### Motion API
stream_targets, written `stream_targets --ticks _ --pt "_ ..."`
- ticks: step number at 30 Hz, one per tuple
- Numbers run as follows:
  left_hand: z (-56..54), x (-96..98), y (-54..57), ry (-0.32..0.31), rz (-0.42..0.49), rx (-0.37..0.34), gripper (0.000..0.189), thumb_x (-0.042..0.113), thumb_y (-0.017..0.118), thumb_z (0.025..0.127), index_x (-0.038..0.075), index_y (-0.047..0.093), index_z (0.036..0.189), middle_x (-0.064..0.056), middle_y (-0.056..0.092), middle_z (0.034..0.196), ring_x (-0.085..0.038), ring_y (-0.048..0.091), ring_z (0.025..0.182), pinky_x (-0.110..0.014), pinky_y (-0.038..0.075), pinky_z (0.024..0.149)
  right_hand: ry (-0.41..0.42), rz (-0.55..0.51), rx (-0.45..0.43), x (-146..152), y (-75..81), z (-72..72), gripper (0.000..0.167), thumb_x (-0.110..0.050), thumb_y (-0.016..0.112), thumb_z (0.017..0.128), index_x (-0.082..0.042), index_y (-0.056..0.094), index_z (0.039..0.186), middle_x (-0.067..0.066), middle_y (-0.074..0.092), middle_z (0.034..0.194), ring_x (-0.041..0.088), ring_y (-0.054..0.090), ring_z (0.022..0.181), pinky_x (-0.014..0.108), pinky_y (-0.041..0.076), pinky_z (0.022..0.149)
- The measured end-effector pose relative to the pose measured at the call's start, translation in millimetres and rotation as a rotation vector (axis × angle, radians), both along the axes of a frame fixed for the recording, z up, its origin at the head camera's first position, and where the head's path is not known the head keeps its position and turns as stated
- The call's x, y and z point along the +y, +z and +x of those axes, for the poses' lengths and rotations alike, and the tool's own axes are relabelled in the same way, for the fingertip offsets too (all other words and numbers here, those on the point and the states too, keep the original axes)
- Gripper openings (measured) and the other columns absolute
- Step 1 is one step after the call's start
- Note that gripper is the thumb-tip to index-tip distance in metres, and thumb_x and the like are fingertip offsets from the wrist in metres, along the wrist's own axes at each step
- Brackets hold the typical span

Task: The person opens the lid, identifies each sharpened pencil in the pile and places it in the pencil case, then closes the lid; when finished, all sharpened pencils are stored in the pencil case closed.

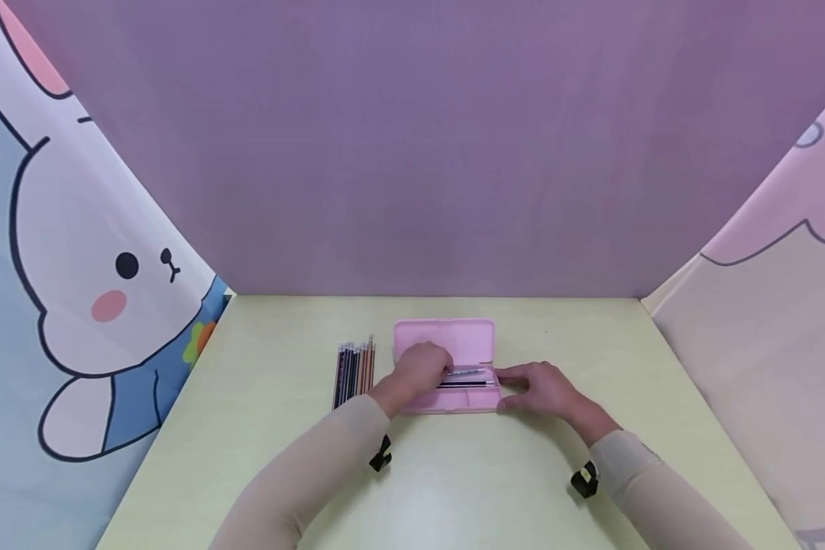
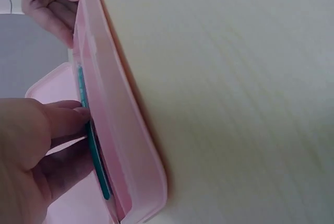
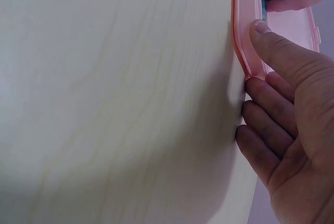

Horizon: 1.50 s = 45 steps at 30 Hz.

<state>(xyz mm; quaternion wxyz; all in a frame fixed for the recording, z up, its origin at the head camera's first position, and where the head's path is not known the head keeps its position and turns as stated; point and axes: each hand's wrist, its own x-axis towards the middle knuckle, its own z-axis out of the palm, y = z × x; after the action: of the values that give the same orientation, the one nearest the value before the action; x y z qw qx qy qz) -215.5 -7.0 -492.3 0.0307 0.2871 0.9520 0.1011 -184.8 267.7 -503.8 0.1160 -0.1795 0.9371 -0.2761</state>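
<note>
A pink pencil case (image 1: pixel 443 336) lies on the table with its lid raised at the back. My left hand (image 1: pixel 421 367) reaches over its left part and pinches a slim teal pencil (image 2: pixel 95 153) between thumb and fingers, low in the long compartment. Dark pencils (image 1: pixel 464 384) lie in that same compartment, partly covered by the hand. At the right end of the case, my right hand (image 1: pixel 541 389) holds the corner. Its thumb (image 3: pixel 271 38) rests on the rim, while the fingertips touch the outer end wall.
To the left of the case, several pencils (image 1: pixel 354 370) lie side by side in a row, dark ones and brownish ones. The pale wooden table (image 1: pixel 440 489) ends at a purple backdrop (image 1: pixel 440 153). Printed cloth panels (image 1: pixel 110 305) stand on both sides.
</note>
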Motion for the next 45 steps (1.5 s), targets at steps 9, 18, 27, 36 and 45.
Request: stream_targets --ticks 9,18,27,36,45 --pt "1.7 8.4 -6.7 -0.070 -0.049 0.036 0.025 0.005 0.064 0.092 0.023 0.074 0.079 0.011 0.066 0.076 -0.007 0.053 0.068 -0.021 0.050 0.067 -0.006 0.010 -0.004 -1 -0.3 0.2 0.065 -0.045 0.089 0.077 -0.024 0.069 0.135 -0.002 0.073 0.126 0.027 0.065 0.126 0.051 0.051 0.107" --pt "1.7 11.1 -3.5 -0.086 -0.027 -0.003 0.022 0.007 0.065 0.094 0.021 0.077 0.084 0.009 0.069 0.080 -0.007 0.054 0.069 -0.022 0.051 0.069 0.000 0.020 0.005 0 2.6 0.3 0.066 -0.046 0.087 0.079 -0.023 0.067 0.137 0.001 0.071 0.130 0.031 0.064 0.127 0.055 0.049 0.108" --pt "2.7 4.3 -3.5 -0.112 -0.010 -0.045 0.020 0.011 0.064 0.098 0.021 0.080 0.105 0.008 0.075 0.095 -0.008 0.063 0.083 -0.025 0.056 0.086 0.007 0.016 0.011 0 3.3 -0.7 0.066 -0.046 0.087 0.079 -0.022 0.068 0.137 0.003 0.071 0.132 0.031 0.064 0.127 0.053 0.051 0.106" --pt "16.8 -33.7 17.4 -0.039 0.230 -0.155 0.028 0.022 0.069 0.099 0.014 0.073 0.126 0.001 0.076 0.111 -0.011 0.069 0.098 -0.029 0.057 0.091 -0.003 0.019 -0.001 -1 2.2 -1.4 0.067 -0.046 0.088 0.078 -0.023 0.068 0.137 0.003 0.070 0.133 0.031 0.062 0.129 0.053 0.049 0.108" --pt "25.2 -113.3 25.2 0.166 0.515 -0.283 0.035 0.021 0.074 0.094 0.007 0.071 0.126 0.000 0.073 0.099 -0.012 0.068 0.086 -0.027 0.059 0.074 -0.012 0.017 -0.008 0 2.1 -0.7 0.066 -0.045 0.088 0.077 -0.023 0.068 0.136 0.003 0.071 0.132 0.031 0.062 0.130 0.056 0.046 0.110"
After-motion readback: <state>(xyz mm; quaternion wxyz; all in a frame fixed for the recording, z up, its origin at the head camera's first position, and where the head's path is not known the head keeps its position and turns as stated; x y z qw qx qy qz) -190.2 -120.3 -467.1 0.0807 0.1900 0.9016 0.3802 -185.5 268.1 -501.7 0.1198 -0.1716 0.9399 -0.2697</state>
